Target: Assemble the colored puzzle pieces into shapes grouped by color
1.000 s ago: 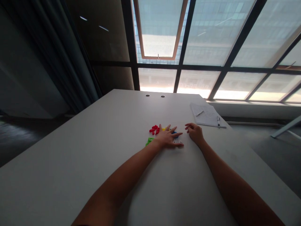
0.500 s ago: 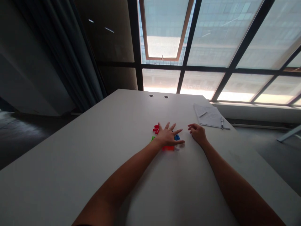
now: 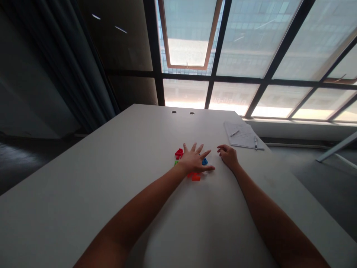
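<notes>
Left hand [image 3: 192, 160] leaves orange pieces [image 3: 196, 178] newly showing.

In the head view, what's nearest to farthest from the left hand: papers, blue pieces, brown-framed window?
1. Blue pieces: at the left hand's right side.
2. Papers: farther right, beyond the right hand.
3. Brown-framed window: ahead, past the table.

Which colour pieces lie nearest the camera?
The orange pieces, on the near side of the left hand; the visible red, green and blue ones lie farther away.
</notes>
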`<action>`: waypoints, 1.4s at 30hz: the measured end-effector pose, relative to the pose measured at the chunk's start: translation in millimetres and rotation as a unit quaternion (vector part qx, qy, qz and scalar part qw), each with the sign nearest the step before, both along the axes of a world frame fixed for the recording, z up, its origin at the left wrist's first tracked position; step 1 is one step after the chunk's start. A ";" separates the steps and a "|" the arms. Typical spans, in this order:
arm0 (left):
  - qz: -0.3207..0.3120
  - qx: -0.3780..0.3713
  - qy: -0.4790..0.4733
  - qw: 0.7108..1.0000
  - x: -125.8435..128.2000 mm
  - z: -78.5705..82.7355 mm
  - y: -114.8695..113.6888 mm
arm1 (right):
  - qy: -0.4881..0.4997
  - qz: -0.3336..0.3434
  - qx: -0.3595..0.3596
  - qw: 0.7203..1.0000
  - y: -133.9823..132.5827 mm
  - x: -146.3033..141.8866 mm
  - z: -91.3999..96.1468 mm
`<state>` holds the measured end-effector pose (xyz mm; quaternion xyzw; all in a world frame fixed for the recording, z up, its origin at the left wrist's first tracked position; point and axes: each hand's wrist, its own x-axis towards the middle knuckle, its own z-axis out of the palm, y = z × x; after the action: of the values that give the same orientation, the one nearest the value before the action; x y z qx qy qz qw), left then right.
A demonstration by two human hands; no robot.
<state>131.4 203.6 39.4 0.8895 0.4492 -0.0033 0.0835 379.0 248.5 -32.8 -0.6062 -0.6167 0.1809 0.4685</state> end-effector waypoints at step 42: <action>0.130 -0.029 -0.025 0.991 -6.3 -11.9 -2.0 | -0.009 0.010 -0.005 1.000 3.3 1.2 -5.3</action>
<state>125.1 201.6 27.5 0.8207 0.5584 0.0168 0.1198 380.2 251.8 -38.1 -0.6039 -0.6258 0.1833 0.4584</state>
